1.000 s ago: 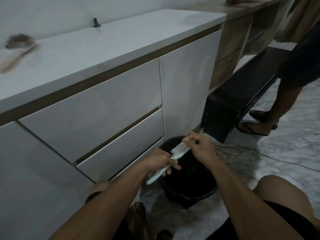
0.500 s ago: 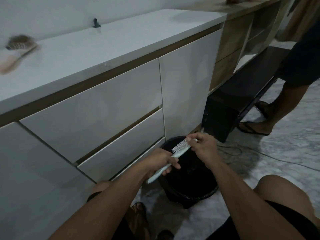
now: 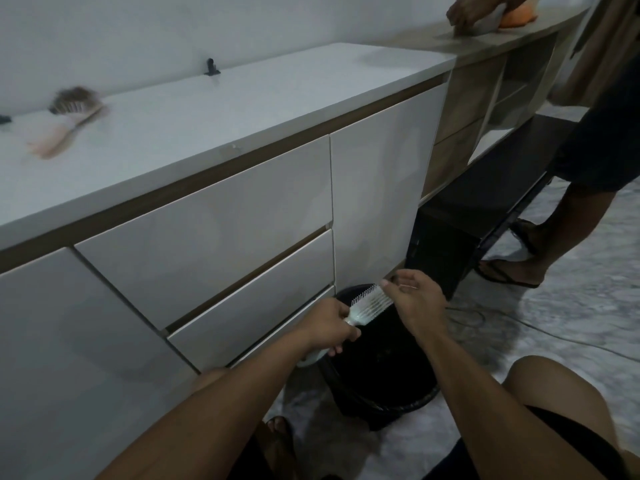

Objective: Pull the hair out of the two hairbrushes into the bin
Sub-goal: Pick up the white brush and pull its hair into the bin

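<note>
My left hand (image 3: 329,327) grips the handle of a white hairbrush (image 3: 369,306), holding it bristles-up over the black bin (image 3: 384,396) on the floor. My right hand (image 3: 414,299) is at the brush's far tip, with thumb and curled fingers pinching at the end bristles. The hair between them is too fine to make out. A second brush (image 3: 69,116), pink-handled and matted with dark hair, lies blurred on the white cabinet top (image 3: 242,109) at the far left.
White drawers (image 3: 207,230) stand just left of the bin. Another person (image 3: 588,161) stands at the right, with a hand by an orange object (image 3: 519,15) on the wooden counter. A cable (image 3: 554,337) runs across the marble floor. My knees flank the bin.
My right hand has moved from the middle of the bristles out to the brush's tip and lifted slightly. The other person has stepped closer and put a hand on the counter.
</note>
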A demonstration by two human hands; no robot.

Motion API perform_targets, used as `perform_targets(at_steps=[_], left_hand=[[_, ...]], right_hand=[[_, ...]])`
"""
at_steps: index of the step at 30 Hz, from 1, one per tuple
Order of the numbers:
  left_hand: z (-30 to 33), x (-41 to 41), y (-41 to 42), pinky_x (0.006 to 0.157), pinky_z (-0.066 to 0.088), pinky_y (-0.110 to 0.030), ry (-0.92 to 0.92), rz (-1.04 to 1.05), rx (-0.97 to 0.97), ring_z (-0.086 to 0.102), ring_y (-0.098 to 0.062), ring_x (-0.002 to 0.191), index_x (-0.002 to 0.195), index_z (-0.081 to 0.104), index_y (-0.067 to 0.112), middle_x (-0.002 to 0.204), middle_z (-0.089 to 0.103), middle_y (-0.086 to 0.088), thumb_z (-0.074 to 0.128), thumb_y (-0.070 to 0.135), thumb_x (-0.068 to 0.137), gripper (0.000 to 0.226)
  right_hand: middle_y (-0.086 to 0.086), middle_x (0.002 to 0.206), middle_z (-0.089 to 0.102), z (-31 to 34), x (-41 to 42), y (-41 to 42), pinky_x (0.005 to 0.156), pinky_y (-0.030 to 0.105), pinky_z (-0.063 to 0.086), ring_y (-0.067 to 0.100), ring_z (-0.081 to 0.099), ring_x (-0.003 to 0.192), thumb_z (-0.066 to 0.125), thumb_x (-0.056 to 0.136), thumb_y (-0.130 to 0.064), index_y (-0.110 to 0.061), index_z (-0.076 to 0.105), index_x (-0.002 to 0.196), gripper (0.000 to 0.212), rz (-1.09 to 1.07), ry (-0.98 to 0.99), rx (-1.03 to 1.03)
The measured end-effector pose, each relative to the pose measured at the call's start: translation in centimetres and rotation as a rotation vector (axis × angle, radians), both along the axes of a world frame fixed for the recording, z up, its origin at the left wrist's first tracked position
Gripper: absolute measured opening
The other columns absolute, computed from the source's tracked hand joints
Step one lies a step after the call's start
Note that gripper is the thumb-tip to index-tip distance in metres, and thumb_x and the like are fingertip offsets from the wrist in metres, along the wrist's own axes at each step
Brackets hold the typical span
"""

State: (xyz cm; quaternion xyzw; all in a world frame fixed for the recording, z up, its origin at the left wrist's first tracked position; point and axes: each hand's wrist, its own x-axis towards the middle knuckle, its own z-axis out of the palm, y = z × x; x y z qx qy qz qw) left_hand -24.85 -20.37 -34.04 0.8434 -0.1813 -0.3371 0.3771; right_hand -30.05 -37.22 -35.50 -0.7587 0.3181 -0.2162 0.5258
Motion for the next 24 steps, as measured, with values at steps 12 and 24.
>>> perform_targets(at_steps=[12,24], left_hand=[[6.0,1.1,2.0,0.035,0.043,-0.021,-0.153,-0.070,0.002,0.053,-0.006,0.034,0.097,0.068,0.006,0.056,0.059,-0.005,0.054,-0.004,0.078,0.025],[20.1,4.3,5.5,0.046,0.054,-0.027,-0.421,0.136,-0.212,0.067,-0.022,0.051,0.125,0.051,0.008,0.087,0.070,-0.017,0.060,0.000,0.075,0.052]], right_hand=[[0.003,0.097,0.071,5.9,1.3,0.6,0.091,0.037,0.052,0.020,0.066,0.093,0.071,0.083,-0.025,-0.018,0.071,0.099,0.017,0.078,0.050,0.019],[0.006,0.116,0.063,20.6,6.1,4.7,0.081,0.035,0.058,0.021,0.061,0.109,0.067,0.088,-0.014,-0.019,0.065,0.115,0.028,0.328,-0.247,0.044]])
